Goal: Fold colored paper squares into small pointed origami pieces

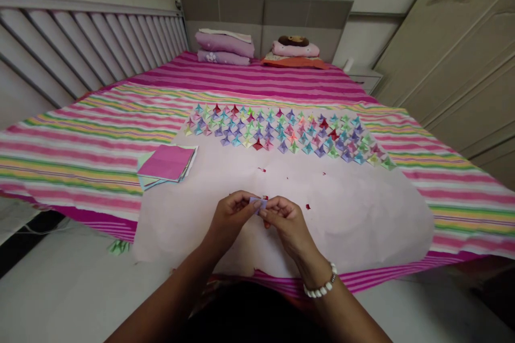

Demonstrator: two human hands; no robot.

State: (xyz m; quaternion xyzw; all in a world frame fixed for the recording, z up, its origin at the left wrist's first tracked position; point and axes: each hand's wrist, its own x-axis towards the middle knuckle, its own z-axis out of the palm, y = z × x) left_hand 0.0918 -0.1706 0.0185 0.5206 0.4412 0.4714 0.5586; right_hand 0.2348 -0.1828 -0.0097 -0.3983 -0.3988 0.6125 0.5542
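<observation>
A small piece of pale lavender paper (257, 203) is pinched between both hands, above a large pinkish-white sheet (181, 225) on the bed. My left hand (236, 211) grips its left side, with the thumb on top. On the right side, my right hand (284, 215) closes thumb and fingers on the same paper; a beaded bracelet circles that wrist. Fingers cover much of the paper, so its folds are hard to make out. Beyond the hands stand rows of many small folded paper pieces (269, 133) in purple, green, blue, pink and red.
A stack of coloured paper (167, 163), pink on top, lies at the sheet's left edge. Small red scraps (308, 207) are scattered near the hands. Folded bedding (224, 47) sits by the headboard (237, 10). A white rail (100, 37) runs along the left side.
</observation>
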